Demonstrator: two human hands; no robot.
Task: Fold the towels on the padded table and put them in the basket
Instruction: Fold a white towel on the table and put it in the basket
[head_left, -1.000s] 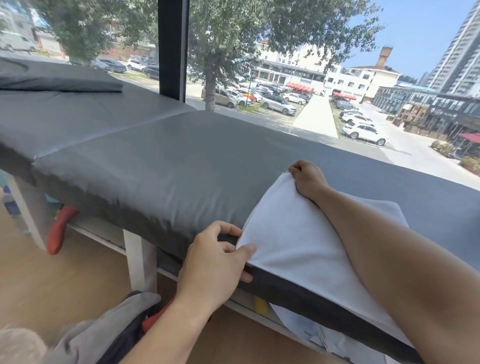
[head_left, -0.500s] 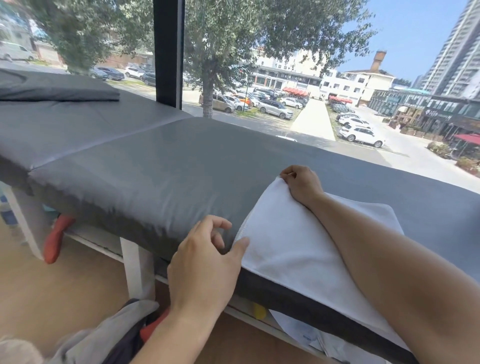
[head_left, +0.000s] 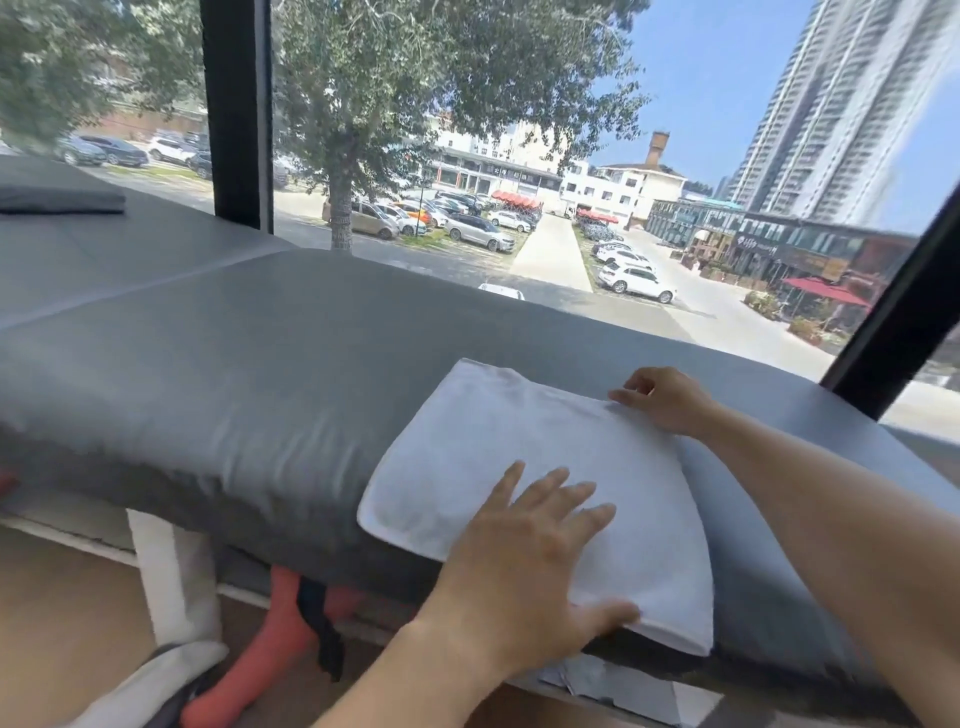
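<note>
- White towel (head_left: 524, 467) lies folded flat on the grey padded table (head_left: 234, 364), at its near edge.
- Left hand (head_left: 530, 566) rests palm-down on the towel, fingers spread.
- Right hand (head_left: 670, 402) pinches the towel's far right corner.
- Window (head_left: 519, 156) behind the table; parked cars outside.

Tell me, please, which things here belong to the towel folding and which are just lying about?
Job: white towel, padded table, left hand flat on the towel, right hand at its far edge.
Lying about: dark pad, orange item under the table.
</note>
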